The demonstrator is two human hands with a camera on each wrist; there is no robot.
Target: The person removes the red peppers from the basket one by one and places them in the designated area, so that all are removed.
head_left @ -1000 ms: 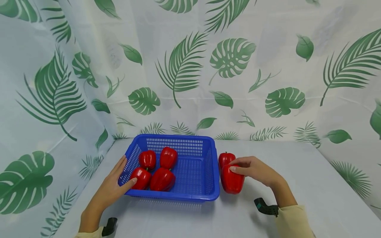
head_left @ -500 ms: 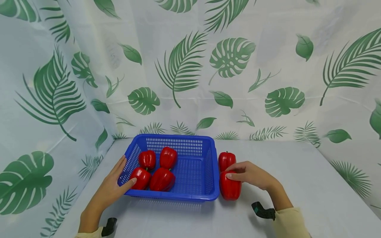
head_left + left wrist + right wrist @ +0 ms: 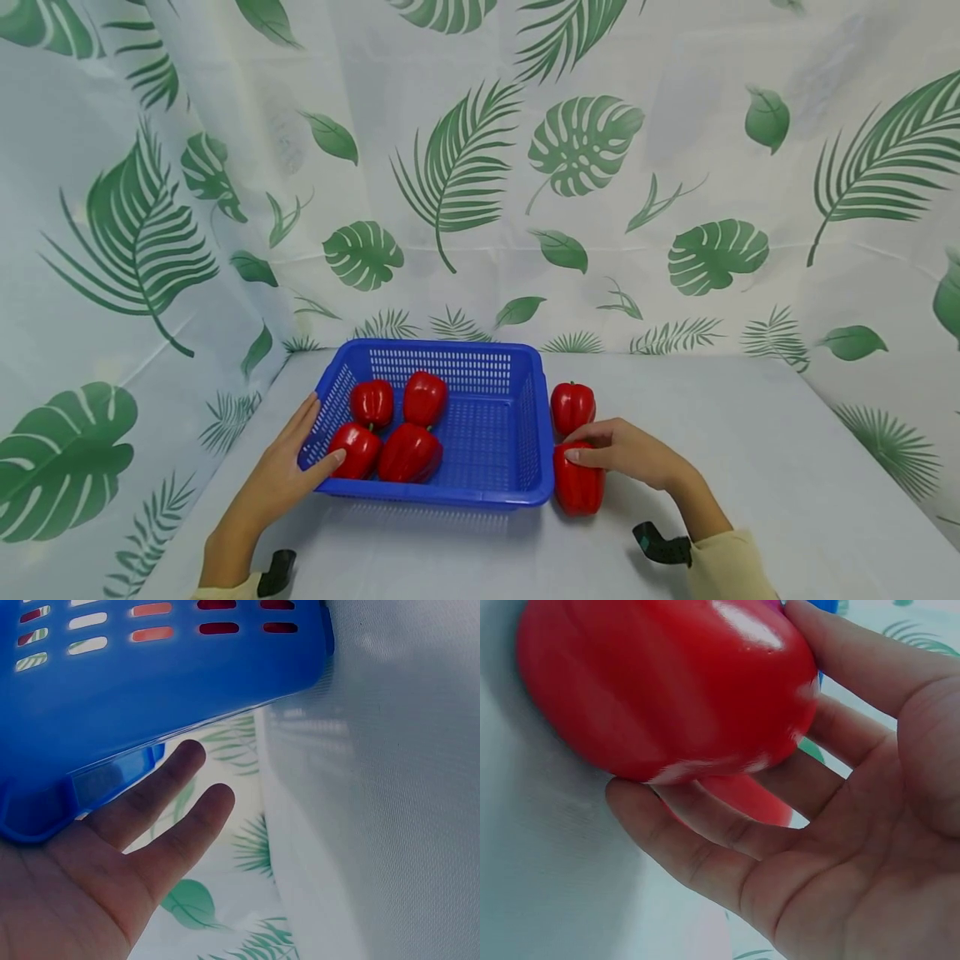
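Observation:
My right hand (image 3: 630, 452) holds a red bell pepper (image 3: 579, 490) on the table, close beside the right wall of the blue basket (image 3: 480, 498). In the right wrist view, the thumb and fingers bend around this glossy bell pepper (image 3: 667, 682). My left hand (image 3: 281, 471) rests at the basket's left side, its thumb over the near rim. Straight, spread fingers (image 3: 176, 832) show below the rim in the left wrist view. Inside the basket's left half lie several more red peppers (image 3: 408, 454).
Another red pepper (image 3: 572, 407) stands just behind the held one, outside the basket. White cloth (image 3: 787, 467) covers the table. A leaf-patterned curtain (image 3: 480, 192) closes off the back and sides.
My right hand has brought the bell pepper nearer to me, slightly left and down onto the table, away from the pepper behind. The left hand and basket have stayed put.

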